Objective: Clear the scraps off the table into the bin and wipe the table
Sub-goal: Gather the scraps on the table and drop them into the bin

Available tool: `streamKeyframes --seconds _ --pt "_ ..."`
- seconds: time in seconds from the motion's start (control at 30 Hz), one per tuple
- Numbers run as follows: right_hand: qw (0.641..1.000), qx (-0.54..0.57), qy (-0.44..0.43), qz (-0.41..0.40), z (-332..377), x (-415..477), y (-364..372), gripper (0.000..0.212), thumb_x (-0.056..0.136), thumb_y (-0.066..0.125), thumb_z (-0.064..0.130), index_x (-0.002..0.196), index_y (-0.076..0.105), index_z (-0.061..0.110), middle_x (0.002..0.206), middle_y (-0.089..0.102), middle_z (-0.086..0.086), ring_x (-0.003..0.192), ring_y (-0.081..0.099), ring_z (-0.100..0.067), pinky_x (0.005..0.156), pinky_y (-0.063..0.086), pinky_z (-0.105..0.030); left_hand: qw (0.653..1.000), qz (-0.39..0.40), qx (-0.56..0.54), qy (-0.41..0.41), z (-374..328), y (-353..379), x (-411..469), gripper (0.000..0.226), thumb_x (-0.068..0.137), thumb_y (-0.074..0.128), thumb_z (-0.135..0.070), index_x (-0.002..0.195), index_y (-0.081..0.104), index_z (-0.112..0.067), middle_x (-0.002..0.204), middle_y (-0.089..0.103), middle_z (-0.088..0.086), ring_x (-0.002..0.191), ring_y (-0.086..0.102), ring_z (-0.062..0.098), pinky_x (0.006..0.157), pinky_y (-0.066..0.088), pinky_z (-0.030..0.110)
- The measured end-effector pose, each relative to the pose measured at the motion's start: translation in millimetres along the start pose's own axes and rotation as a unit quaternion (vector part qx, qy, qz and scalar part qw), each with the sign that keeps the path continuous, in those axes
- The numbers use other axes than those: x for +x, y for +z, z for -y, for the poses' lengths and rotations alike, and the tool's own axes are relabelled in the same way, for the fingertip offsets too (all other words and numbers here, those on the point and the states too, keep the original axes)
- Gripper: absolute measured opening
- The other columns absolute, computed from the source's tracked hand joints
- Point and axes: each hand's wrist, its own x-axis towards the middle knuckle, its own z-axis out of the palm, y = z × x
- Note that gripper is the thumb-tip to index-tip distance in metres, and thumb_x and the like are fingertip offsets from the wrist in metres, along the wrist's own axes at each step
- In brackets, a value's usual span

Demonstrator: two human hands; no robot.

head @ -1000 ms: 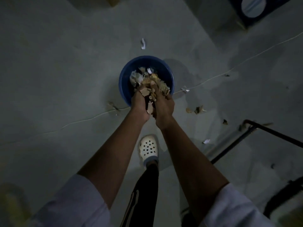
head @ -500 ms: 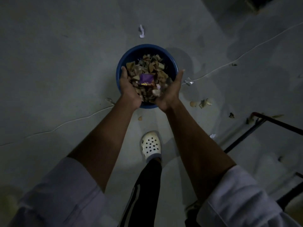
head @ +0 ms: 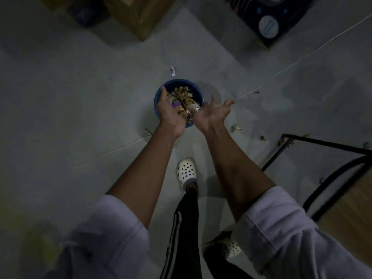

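A round blue bin (head: 198,91) stands on the grey floor, filled with brown and white scraps (head: 184,97) and a purple wrapper (head: 175,105). My left hand (head: 169,113) hovers over the bin's left side, palm turned inward, fingers apart and nothing in it. My right hand (head: 214,112) is over the bin's right edge, palm up, fingers spread and empty. A corner of the wooden table (head: 350,206) with its black metal frame shows at the right edge.
Loose scraps (head: 235,128) lie on the floor right of the bin, and a white bit (head: 173,71) lies behind it. A thin white cord (head: 291,66) crosses the floor. A cardboard box (head: 138,15) and a dark box (head: 271,19) stand at the back. My white shoe (head: 186,171) is below.
My hands were pressed together holding scraps over the bin; they have opened and moved apart, and the scraps have dropped in. The right hand has swung out to the right.
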Motion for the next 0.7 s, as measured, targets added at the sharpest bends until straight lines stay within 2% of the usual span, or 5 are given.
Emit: streamKeyframes --seconds 0.13,0.2,0.3,0.5,0.7 --pt "0.998 -0.016 -0.024 0.048 0.5 -42.1 18.6 0.081 0.099 0.012 0.076 0.163 0.018 0.027 0.172 0.007 -0.010 0.155 0.016 -0.040 0.120 0.019 -0.061 0.999 0.023 0.014 0.030 -3.5 17.2 -48.1 0.045 0.104 0.052 -0.045 0.130 0.059 -0.009 0.126 0.063 0.016 0.117 0.062 0.029 0.096 0.055 0.039" --pt "0.998 -0.016 -0.015 0.063 -6.6 -46.5 24.9 0.081 0.100 0.014 0.075 0.163 0.022 0.025 0.171 0.011 -0.011 0.153 0.022 -0.040 0.118 0.025 -0.057 0.996 0.041 0.064 0.051 -2.8 15.5 -49.4 0.043 0.103 0.056 -0.015 0.144 0.052 -0.004 0.131 0.064 0.020 0.116 0.064 0.032 0.080 0.058 0.033" --pt "0.996 -0.029 -0.013 0.079 -18.6 -31.1 24.5 0.084 0.100 0.015 0.075 0.162 0.024 0.020 0.171 0.014 -0.010 0.155 0.022 -0.035 0.121 0.024 -0.052 0.973 0.032 0.197 0.115 3.7 5.2 -30.3 0.054 0.096 0.055 0.012 0.148 0.049 -0.002 0.140 0.062 0.016 0.122 0.064 0.025 0.100 0.056 0.034" --pt "0.996 -0.035 0.003 0.083 -43.0 31.1 -2.4 0.096 0.096 0.021 0.080 0.160 0.030 0.009 0.164 0.033 -0.015 0.152 0.032 -0.029 0.127 0.024 -0.043 0.929 -0.055 0.315 0.189 8.3 -21.9 46.9 0.028 0.097 0.058 0.007 0.118 0.072 -0.005 0.109 0.075 0.006 0.088 0.070 0.004 0.075 0.055 0.014" --pt "0.998 -0.059 -0.012 0.020 -44.6 82.0 -21.3 0.091 0.100 0.019 0.075 0.158 0.030 0.006 0.162 0.035 -0.015 0.150 0.034 -0.029 0.117 0.031 -0.034 0.957 -0.092 0.263 0.079 2.2 -30.7 126.6 0.032 0.109 0.048 -0.030 0.117 0.071 -0.010 0.106 0.074 0.009 0.098 0.071 0.025 0.075 0.057 0.030"
